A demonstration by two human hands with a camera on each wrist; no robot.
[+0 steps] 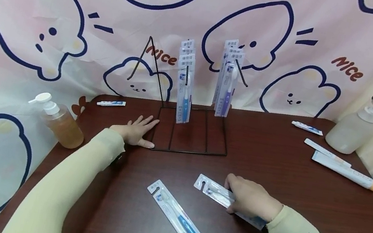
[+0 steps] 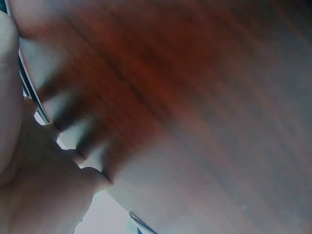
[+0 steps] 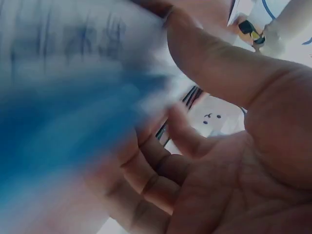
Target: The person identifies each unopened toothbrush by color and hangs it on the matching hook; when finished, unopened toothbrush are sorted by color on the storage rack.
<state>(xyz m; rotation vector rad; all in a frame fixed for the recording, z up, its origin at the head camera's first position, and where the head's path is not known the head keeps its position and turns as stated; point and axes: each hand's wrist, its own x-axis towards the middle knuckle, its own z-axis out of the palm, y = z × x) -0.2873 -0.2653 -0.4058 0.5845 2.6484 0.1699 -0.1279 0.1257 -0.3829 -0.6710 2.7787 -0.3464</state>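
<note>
My right hand (image 1: 251, 196) grips a packaged toothbrush (image 1: 212, 190) low over the table, its notched end sticking out to the left. In the right wrist view that toothbrush pack (image 3: 73, 112) is blurred, with a blue handle. Another packaged blue toothbrush (image 1: 182, 226) lies slanted on the table in front. A black wire display rack (image 1: 187, 152) stands behind. Packs with blue toothbrushes (image 1: 183, 99) hang on its middle hook, and packs with purple ones (image 1: 227, 94) on the right hook. My left hand (image 1: 137, 130) rests on the table with fingers spread, touching the rack's left base wire.
Pump bottles stand at both sides, an amber one (image 1: 66, 128) on the left and a whitish one (image 1: 349, 128) on the right. Small toothpaste tubes (image 1: 111, 103) lie at the back. A larger tube (image 1: 345, 170) and a slim box (image 1: 328, 152) lie at right.
</note>
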